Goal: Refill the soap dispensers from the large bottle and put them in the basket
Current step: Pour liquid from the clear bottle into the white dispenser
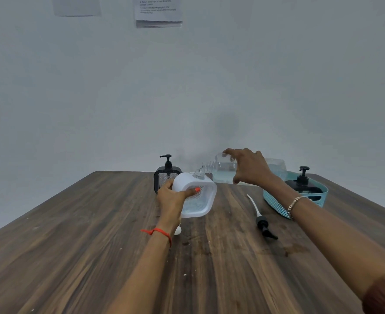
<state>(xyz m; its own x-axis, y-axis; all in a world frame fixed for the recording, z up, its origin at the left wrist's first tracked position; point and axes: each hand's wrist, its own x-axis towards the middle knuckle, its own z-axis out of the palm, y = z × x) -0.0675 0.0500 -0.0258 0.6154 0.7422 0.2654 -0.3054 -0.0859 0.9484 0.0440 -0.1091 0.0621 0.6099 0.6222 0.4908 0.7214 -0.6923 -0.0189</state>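
My left hand [172,198] grips a white soap dispenser [206,198] with its pump off, tilted a little on the table. My right hand [249,168] holds the large clear bottle [222,169] on its side, its threaded neck at the dispenser's open mouth. Clear liquid lies in the bottle and in the dispenser's lower part. The removed black pump with its white tube [263,222] lies on the table to the right. A black dispenser [166,175] stands behind the white one. Another black dispenser [303,183] sits in the blue basket [275,203].
The wooden table [96,245] runs up to a pale wall with two paper notices [158,11]. A small white object [177,231] lies by my left wrist. Dark wet-looking marks [293,249] show on the table's right half.
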